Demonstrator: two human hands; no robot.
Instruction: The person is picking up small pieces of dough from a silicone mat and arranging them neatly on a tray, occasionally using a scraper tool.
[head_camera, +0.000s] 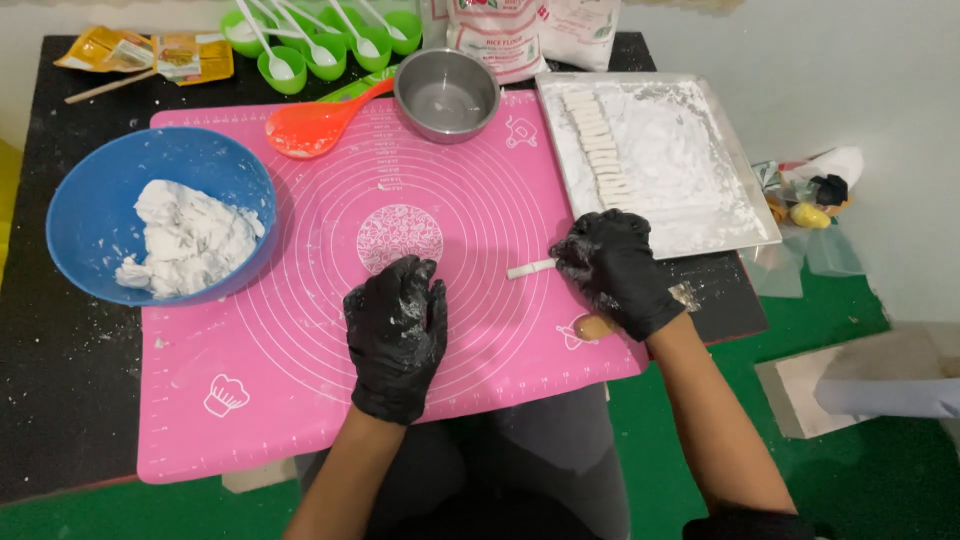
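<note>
Your left hand (396, 335), in a black glove dusted with flour, lies flat on the pink silicone mat (300, 330) – fingers together, palm down, holding nothing that shows. Your right hand (612, 268), gloved too, pinches one end of a small white dough stick (530, 268) between fingertips; the stick pokes out leftward, just above the mat's right part. A wooden handle (597, 326) peeks out under that wrist. Just beyond the right hand sits a metal tray (745, 165) floured white, with a row of cut dough sticks (598, 150) along its left side. Blue bowl (100, 215) at the mat's left edge holds a lump of white dough (190, 240). At the far edge – orange spoon (310, 125), empty steel bowl (447, 95), green cups with white spoons (320, 45).
</note>
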